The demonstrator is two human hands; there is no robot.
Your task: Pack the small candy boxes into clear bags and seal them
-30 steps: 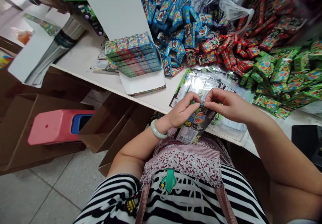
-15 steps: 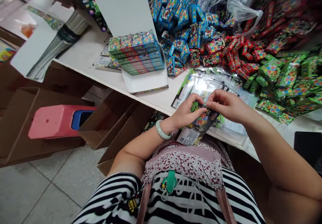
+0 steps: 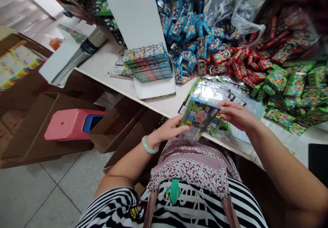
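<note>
A black and green printed bag (image 3: 201, 117) is held over the table's front edge, slightly blurred, with a blue strip along its top. My left hand (image 3: 173, 129), below a pale bangle, is closed on the bag's lower left side, thumb on the front. At the upper right corner my right hand (image 3: 234, 113) pinches the bag between thumb and fingers. Beneath and behind it lie clear plastic sleeves with printed cards (image 3: 220, 93). Whether anything is inside the bag, I cannot tell.
Heaps of small blue boxes (image 3: 189, 26), red boxes (image 3: 238, 62) and green boxes (image 3: 294, 84) cover the back and right. A stack of printed boxes (image 3: 150, 64) stands in an open white carton (image 3: 156, 92). Below left are cardboard cartons (image 3: 105, 135) and a pink stool (image 3: 68, 123).
My left hand has moved left and slightly down, from the bag's top edge to its side. The hands are farther apart, and the bag's front now shows more fully. The view has shifted.
</note>
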